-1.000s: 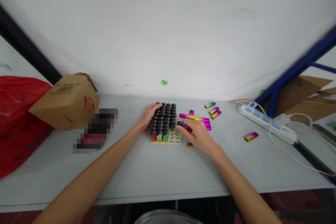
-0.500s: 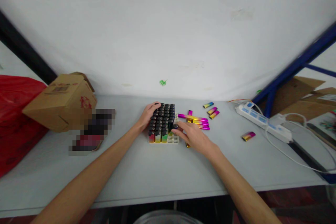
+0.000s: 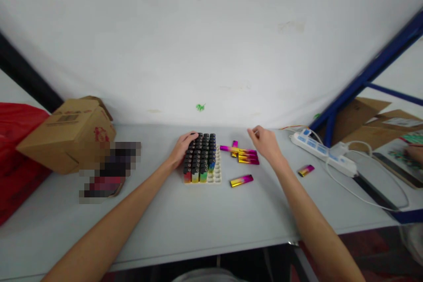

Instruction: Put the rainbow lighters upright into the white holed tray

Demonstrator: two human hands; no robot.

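Note:
A white tray stands mid-table, filled with rows of upright black-topped lighters; empty slots show along its right side. My left hand wraps round the tray's back left, fingers on the lighters there. Right of the tray, my right hand hovers over the table's back part, fingers curled together; whatever it holds, if anything, is hidden. Several purple-and-gold pieces lie between tray and right hand, partly crossed. One more lies nearer the front, another farther right.
At the left are a cardboard box, a red bag and a blurred dark object. A white power strip with cables lies at the right, near a blue frame. Part of another person's hand shows at the right edge.
My right hand has left the tray and moved right and back, over where small loose pieces lay. A dark-topped lighter now stands in the tray's fourth column. My left hand stays on the tray.

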